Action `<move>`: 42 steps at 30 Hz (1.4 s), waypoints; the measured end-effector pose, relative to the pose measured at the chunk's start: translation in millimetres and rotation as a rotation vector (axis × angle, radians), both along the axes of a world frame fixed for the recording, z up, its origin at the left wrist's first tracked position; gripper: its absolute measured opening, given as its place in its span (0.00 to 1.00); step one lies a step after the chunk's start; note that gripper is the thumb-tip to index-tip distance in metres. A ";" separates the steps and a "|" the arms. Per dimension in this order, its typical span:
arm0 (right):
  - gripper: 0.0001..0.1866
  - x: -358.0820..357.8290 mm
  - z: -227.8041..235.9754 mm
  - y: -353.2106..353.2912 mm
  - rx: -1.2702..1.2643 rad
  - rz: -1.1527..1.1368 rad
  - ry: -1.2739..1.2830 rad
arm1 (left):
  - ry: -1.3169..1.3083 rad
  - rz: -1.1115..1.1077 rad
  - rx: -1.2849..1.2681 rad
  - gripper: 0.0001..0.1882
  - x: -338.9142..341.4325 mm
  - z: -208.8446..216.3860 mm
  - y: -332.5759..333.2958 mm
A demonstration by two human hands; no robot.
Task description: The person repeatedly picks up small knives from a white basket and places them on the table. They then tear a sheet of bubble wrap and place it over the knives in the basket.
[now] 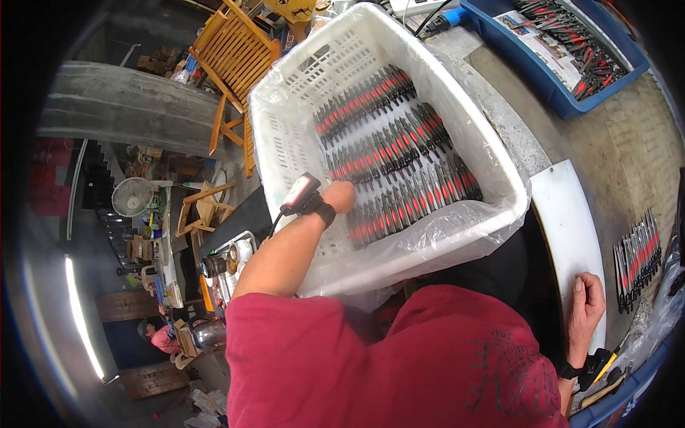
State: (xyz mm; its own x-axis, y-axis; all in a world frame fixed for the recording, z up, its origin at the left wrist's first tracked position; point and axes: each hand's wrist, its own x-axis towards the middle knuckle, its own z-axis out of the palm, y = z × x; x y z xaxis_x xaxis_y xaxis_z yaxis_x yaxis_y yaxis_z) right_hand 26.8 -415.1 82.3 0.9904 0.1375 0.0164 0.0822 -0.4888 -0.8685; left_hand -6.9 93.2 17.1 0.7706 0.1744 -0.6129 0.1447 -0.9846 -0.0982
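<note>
My left hand (340, 196) is inside a white plastic crate (474, 121) lined with clear film, by the left end of the tool rows. It looks closed, and its fingertips are hidden, so what it may hold cannot be seen. Three slanting rows of slim, pointed black-and-red tools (378, 153) lie side by side on the crate's floor. My right hand (589, 303) rests over a curved white board (567, 214), fingers curled in with nothing showing in them. Right of that hand, a row of the same tools (637, 260) lies on the workbench (606, 153).
A blue bin (492, 36) at the upper right holds a heap of similar tools and printed paper. Clear plastic film (646, 321) and a yellow-handled tool (606, 367) lie at the right. Wooden folding chairs (232, 53), a fan (132, 196) and another person (164, 337) are at the left.
</note>
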 end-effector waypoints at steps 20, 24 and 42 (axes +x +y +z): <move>0.06 -0.2 -0.4 -0.7 -0.007 -0.005 0.024 | 0.081 0.081 0.000 0.09 2.5 4.0 -1.4; 0.07 -0.4 0.8 -0.6 -0.013 0.002 0.015 | 0.068 0.176 0.003 0.09 2.3 8.6 -9.1; 0.06 -0.2 -0.6 -0.6 -0.012 0.004 0.007 | 0.129 0.107 0.090 0.11 -2.1 -2.8 -3.2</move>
State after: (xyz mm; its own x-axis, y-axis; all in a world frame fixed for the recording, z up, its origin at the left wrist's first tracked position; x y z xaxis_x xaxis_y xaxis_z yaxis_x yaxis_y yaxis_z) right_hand 26.6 -415.7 81.8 0.9899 0.1416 0.0076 0.0779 -0.4985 -0.8634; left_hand -9.0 90.1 14.3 0.6605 0.3097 -0.6839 0.2287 -0.9506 -0.2096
